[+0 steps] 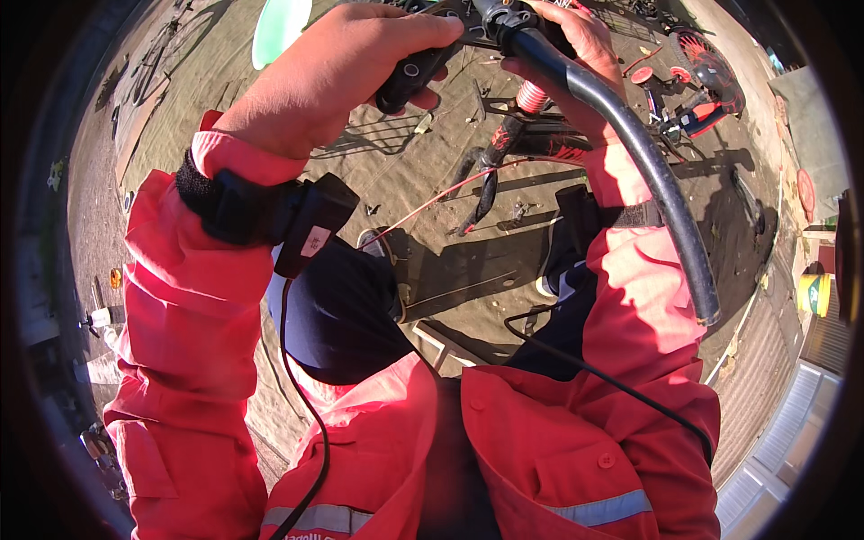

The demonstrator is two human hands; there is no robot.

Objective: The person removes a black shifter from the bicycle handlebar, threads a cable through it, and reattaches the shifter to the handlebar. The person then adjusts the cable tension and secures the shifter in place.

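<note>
Our left hand grips the shifter; our right hand wraps around the handlebar.

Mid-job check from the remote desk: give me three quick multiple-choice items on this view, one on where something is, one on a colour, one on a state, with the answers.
1. Where is the coil spring?
A. Below the right hand, on the bike frame
B. On the left wrist
C. By the yellow tub

2. What colour are the jacket sleeves?
A. Blue
B. Red
C. White

3. What is the left hand doing?
A. Hanging open
B. Closed around the black grip
C. Resting flat on the ground

Answers:
1 A, the red spring shows just under the right hand, against the bike frame.
2 B, both sleeves are red.
3 B, its fingers wrap the black grip at the near end of the handlebar.
</note>
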